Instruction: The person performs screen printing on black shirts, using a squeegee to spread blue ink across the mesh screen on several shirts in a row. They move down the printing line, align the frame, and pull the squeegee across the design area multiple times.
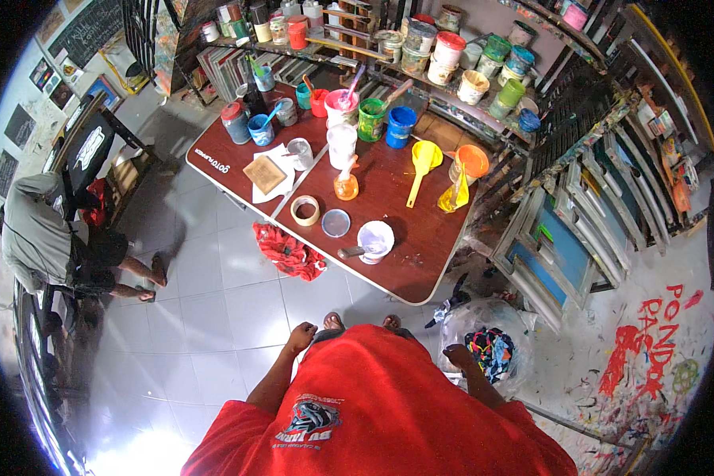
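Note:
My left hand [300, 337] hangs beside my red shirt with its fingers curled in and nothing seen in them. On the other side, my right hand [457, 356] hangs low with curled fingers, in shadow, next to a clear plastic bag [490, 349] of dark, colourful cloth scraps. Neither hand touches the dark red table [293, 258] in front of me. Nearest on it stands a white tub of pale lilac paint [376, 241] with a handled tool across its rim. Beside it are a round grey lid [335, 223] and a roll of brown tape [305, 210].
Several paint pots, a yellow scoop [422, 168] and an orange tub [472, 161] stand farther back. A red cloth [287, 251] hangs at the table's near edge. Framed screens [547, 246] lean at right. Another person [47, 230] bends over at far left.

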The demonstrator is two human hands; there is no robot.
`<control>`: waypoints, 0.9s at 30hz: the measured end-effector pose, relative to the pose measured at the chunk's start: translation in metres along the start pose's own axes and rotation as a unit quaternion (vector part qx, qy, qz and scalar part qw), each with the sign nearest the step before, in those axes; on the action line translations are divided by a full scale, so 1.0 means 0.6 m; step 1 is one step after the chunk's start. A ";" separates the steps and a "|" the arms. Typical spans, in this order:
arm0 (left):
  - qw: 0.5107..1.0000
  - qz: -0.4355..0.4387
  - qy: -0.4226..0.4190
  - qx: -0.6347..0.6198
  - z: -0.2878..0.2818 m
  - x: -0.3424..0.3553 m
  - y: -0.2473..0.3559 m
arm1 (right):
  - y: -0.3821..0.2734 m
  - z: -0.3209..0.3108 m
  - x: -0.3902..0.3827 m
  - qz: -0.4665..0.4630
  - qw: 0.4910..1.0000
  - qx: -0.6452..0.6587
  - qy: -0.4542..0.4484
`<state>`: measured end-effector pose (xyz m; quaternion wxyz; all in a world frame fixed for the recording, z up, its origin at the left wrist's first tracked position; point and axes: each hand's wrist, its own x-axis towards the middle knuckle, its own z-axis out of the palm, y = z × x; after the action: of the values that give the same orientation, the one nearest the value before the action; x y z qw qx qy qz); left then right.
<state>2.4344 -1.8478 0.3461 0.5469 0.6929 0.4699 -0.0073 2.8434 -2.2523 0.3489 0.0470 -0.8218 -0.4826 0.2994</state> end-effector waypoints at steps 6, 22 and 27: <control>0.986 -0.144 0.065 -0.050 0.007 -0.068 -0.084 | 0.001 -0.023 0.054 -0.029 0.998 0.052 -0.014; 0.982 -0.149 0.078 -0.083 0.106 -0.104 0.009 | 0.019 -0.127 0.092 -0.021 0.991 0.104 -0.084; 0.996 0.024 0.057 0.072 0.119 -0.070 -0.020 | 0.069 -0.114 0.068 -0.072 0.990 -0.019 -0.121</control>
<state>2.4390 -1.9298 0.3303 0.4680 0.7404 0.4822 0.0117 2.9265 -2.2262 0.3710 -0.0061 -0.7437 -0.5480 0.3829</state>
